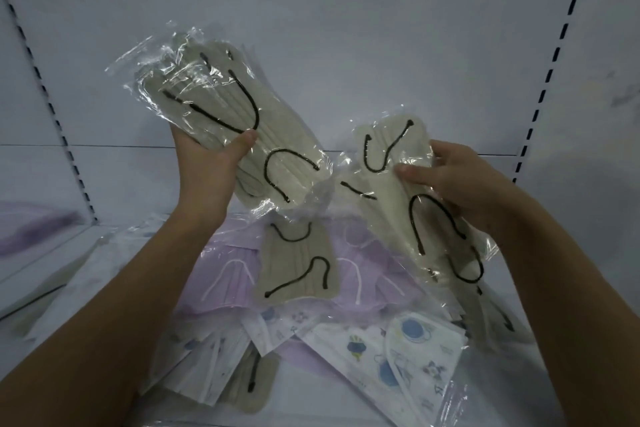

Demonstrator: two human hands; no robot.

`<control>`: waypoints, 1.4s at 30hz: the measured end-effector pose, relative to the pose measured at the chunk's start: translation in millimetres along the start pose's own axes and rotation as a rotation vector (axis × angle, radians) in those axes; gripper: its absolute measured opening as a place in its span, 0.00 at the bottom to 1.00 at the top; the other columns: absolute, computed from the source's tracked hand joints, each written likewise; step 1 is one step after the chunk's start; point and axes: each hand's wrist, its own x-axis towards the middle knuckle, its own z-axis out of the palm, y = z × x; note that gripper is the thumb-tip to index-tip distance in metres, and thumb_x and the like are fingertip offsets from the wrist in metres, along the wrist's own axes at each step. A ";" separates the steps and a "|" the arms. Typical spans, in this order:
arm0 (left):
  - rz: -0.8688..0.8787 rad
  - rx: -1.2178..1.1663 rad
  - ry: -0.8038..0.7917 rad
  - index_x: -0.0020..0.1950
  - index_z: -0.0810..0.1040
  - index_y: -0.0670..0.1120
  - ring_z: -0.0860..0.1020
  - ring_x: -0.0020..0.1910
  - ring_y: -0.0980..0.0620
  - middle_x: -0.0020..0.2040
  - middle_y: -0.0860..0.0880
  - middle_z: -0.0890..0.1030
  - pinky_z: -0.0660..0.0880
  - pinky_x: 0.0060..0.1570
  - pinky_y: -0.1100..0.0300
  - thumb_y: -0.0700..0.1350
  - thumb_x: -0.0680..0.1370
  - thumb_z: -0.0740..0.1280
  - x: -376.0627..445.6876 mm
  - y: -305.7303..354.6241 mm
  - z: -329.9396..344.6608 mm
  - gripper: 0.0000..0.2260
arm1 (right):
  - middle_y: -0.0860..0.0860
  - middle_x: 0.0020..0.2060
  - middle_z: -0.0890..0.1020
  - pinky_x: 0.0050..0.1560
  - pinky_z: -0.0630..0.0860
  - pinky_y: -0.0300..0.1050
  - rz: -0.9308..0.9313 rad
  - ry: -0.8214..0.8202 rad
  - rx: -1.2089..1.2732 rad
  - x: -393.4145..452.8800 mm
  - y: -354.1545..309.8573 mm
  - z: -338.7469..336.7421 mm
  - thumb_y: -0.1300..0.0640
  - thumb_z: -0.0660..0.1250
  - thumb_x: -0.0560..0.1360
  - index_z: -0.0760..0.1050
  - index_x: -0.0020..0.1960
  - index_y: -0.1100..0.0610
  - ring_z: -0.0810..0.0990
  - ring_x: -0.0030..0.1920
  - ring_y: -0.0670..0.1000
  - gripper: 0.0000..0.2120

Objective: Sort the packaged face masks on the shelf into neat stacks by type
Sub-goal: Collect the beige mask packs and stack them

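My left hand (211, 163) grips a bundle of beige masks with black ear loops (221, 114) in clear plastic, raised above the shelf. My right hand (460, 180) holds a second beige pack (394, 191) with the thumb on top, tilted down to the right. Below them, one more beige mask pack (298, 263) lies on a heap of purple masks with white loops (235, 274). White masks with blue cartoon prints (391, 350) lie at the front.
The white shelf board (519, 392) has a white back wall with slotted uprights (554, 59) on both sides. Purple packs (27, 229) lie blurred at far left. More packs (207, 367) spread across the front left.
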 end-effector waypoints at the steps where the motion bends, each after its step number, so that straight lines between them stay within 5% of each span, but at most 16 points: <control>1: -0.006 0.006 -0.003 0.69 0.65 0.49 0.80 0.60 0.56 0.61 0.51 0.79 0.76 0.64 0.51 0.32 0.72 0.75 0.5 -0.3 -0.7 0.32 | 0.58 0.47 0.86 0.47 0.84 0.55 0.008 0.012 0.100 -1.6 -2.9 0.2 0.57 0.74 0.74 0.80 0.55 0.60 0.86 0.44 0.56 0.12; 4: -0.039 0.020 -0.079 0.71 0.66 0.45 0.81 0.58 0.56 0.61 0.49 0.80 0.78 0.61 0.55 0.32 0.72 0.75 0.1 -1.0 1.6 0.32 | 0.57 0.47 0.87 0.39 0.83 0.46 0.009 0.057 0.359 -2.7 -7.5 4.3 0.62 0.70 0.77 0.79 0.58 0.62 0.87 0.43 0.53 0.10; 11: -0.051 0.119 -0.294 0.73 0.64 0.44 0.80 0.61 0.54 0.63 0.47 0.79 0.78 0.60 0.56 0.33 0.71 0.76 -16.0 -1.1 15.9 0.34 | 0.55 0.53 0.86 0.41 0.82 0.45 -0.033 0.007 0.736 -5.3 -21.5 12.2 0.57 0.64 0.80 0.77 0.63 0.60 0.86 0.49 0.53 0.13; 15: -0.092 0.099 -0.465 0.72 0.66 0.44 0.81 0.58 0.56 0.61 0.48 0.81 0.78 0.59 0.58 0.39 0.77 0.71 -29.3 3.4 23.0 0.26 | 0.56 0.48 0.87 0.46 0.83 0.50 -0.125 0.134 0.591 -5.9 -17.2 37.4 0.60 0.68 0.79 0.78 0.58 0.63 0.86 0.47 0.54 0.10; 17: -0.102 0.075 -0.537 0.70 0.66 0.49 0.80 0.55 0.63 0.59 0.54 0.80 0.78 0.53 0.67 0.50 0.78 0.67 -38.1 10.8 28.6 0.23 | 0.51 0.43 0.87 0.41 0.82 0.43 -0.218 0.187 0.417 -6.9 -14.0 54.7 0.61 0.70 0.77 0.79 0.55 0.61 0.86 0.43 0.49 0.07; 20: -0.088 0.090 -0.646 0.71 0.65 0.47 0.80 0.59 0.59 0.61 0.50 0.80 0.77 0.52 0.66 0.54 0.69 0.74 -44.8 15.1 32.6 0.34 | 0.49 0.45 0.86 0.41 0.80 0.38 -0.265 0.174 0.364 -13.0 -13.9 74.4 0.62 0.71 0.76 0.77 0.56 0.57 0.85 0.44 0.45 0.10; 23: -0.057 0.115 -0.597 0.72 0.66 0.42 0.80 0.61 0.50 0.63 0.45 0.80 0.79 0.58 0.53 0.39 0.68 0.80 -42.4 12.1 32.5 0.37 | 0.49 0.54 0.81 0.52 0.79 0.44 -0.318 0.238 0.313 -13.0 -16.2 75.7 0.57 0.75 0.73 0.73 0.58 0.51 0.82 0.53 0.46 0.16; 26: 0.007 0.085 -0.494 0.71 0.67 0.39 0.80 0.61 0.50 0.62 0.44 0.81 0.79 0.58 0.54 0.34 0.69 0.78 -39.5 15.3 32.0 0.34 | 0.48 0.64 0.74 0.58 0.78 0.46 -0.325 0.192 0.273 -12.2 -23.0 67.8 0.52 0.78 0.70 0.65 0.69 0.46 0.76 0.63 0.47 0.33; 30: 0.048 0.094 -0.406 0.67 0.71 0.41 0.81 0.58 0.55 0.59 0.49 0.82 0.80 0.53 0.61 0.35 0.68 0.78 -42.6 18.4 32.9 0.30 | 0.50 0.59 0.81 0.51 0.80 0.37 -0.359 0.022 0.321 -19.0 -24.4 70.0 0.61 0.75 0.72 0.65 0.71 0.58 0.82 0.56 0.43 0.32; 33: 0.008 0.082 -0.429 0.70 0.66 0.44 0.80 0.60 0.56 0.62 0.50 0.80 0.79 0.54 0.62 0.37 0.68 0.78 -41.7 13.8 31.5 0.34 | 0.49 0.58 0.80 0.52 0.79 0.36 -0.378 0.010 0.286 -16.5 -16.9 73.1 0.60 0.75 0.72 0.64 0.67 0.53 0.82 0.55 0.41 0.29; 38: -0.024 0.111 -0.577 0.76 0.56 0.47 0.79 0.60 0.62 0.62 0.55 0.77 0.78 0.51 0.65 0.34 0.68 0.77 -47.3 4.3 35.5 0.43 | 0.49 0.62 0.77 0.52 0.81 0.40 -0.230 -0.055 0.357 -12.6 -8.3 73.8 0.43 0.74 0.64 0.58 0.71 0.47 0.81 0.59 0.46 0.41; 42: -0.006 0.138 -0.516 0.72 0.66 0.41 0.80 0.61 0.54 0.62 0.47 0.80 0.78 0.55 0.60 0.36 0.70 0.78 -43.9 -7.9 37.0 0.34 | 0.46 0.63 0.76 0.51 0.79 0.38 -0.192 -0.147 0.321 -14.3 -9.9 83.1 0.35 0.67 0.70 0.59 0.70 0.49 0.78 0.61 0.44 0.35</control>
